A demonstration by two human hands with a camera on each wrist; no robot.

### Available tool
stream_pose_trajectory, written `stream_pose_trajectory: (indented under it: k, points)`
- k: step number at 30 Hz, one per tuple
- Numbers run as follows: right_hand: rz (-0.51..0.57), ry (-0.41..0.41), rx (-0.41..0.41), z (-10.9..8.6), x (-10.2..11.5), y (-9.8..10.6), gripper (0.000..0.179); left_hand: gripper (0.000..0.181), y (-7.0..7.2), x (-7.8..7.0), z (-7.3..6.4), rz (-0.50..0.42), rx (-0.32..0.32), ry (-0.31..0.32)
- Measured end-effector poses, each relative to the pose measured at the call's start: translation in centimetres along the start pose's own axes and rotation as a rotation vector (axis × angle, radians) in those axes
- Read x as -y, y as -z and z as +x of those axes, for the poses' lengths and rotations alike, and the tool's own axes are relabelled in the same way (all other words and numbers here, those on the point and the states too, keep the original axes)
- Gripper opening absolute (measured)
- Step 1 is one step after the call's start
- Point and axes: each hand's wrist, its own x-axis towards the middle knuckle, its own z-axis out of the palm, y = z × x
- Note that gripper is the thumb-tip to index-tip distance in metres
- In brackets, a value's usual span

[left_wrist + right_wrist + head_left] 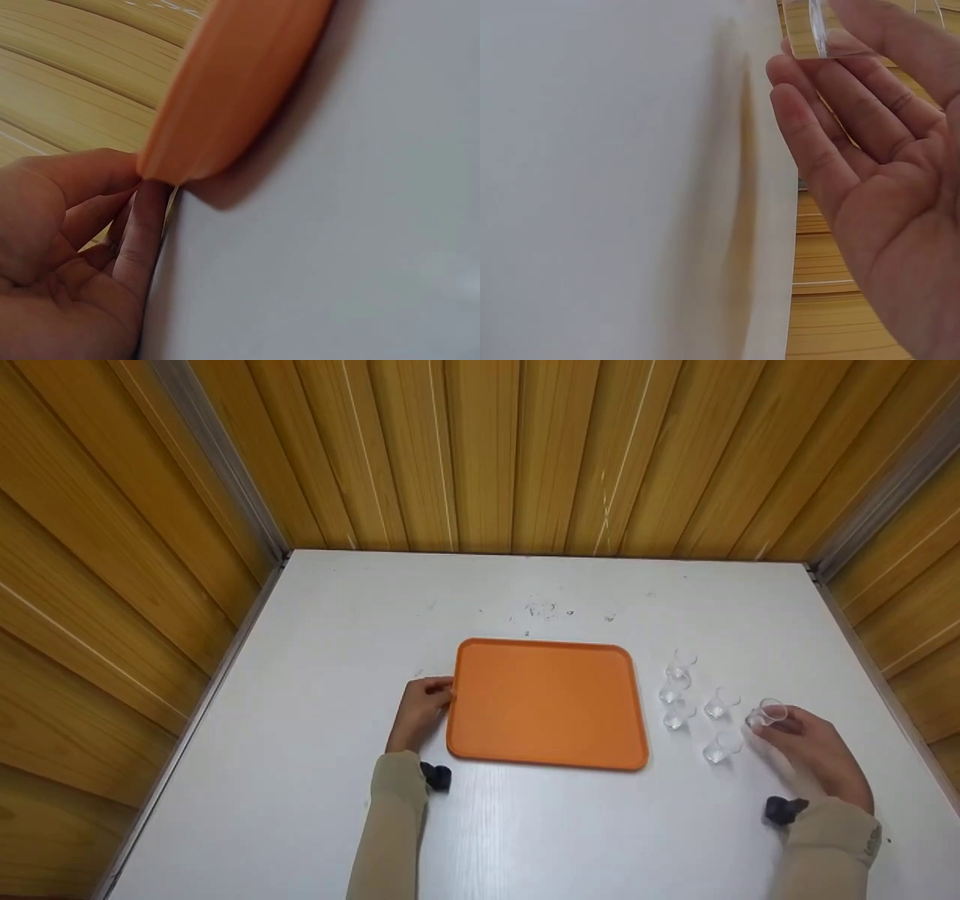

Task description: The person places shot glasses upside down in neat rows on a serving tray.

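Note:
An orange rectangular tray (546, 703) lies on the white table. At its left rim is my left hand (421, 712). In the left wrist view, the thumb and fingers of this hand (82, 255) pinch the edge of the tray (225, 90). To the right of the tray, my right hand (821, 746) holds a small clear glass (768, 712) between thumb and fingers. The right wrist view shows only part of that glass (804, 30), at the top beside the fingers of the hand (900, 195).
Several more small clear glasses stand between the tray and my right hand, among them a back one (681, 664) and a front one (721, 748). Wood-patterned walls (480, 457) enclose the white table (300, 810) at the back and sides.

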Motion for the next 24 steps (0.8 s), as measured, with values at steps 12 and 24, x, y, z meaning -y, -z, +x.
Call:
stream_pose_trajectory:
  k: [12, 24]
  points:
    - [-0.037, 0.069, -0.099, -0.9, 2.9, 1.3, 0.067, 0.026, 0.0, 0.0, 0.1, -0.006, -0.002, 0.028]
    - [-0.039, 0.165, -0.138, -1.0, 7.5, 1.2, 0.057, 0.026, -0.1, 0.1, -0.1, -0.001, -0.017, -0.014]
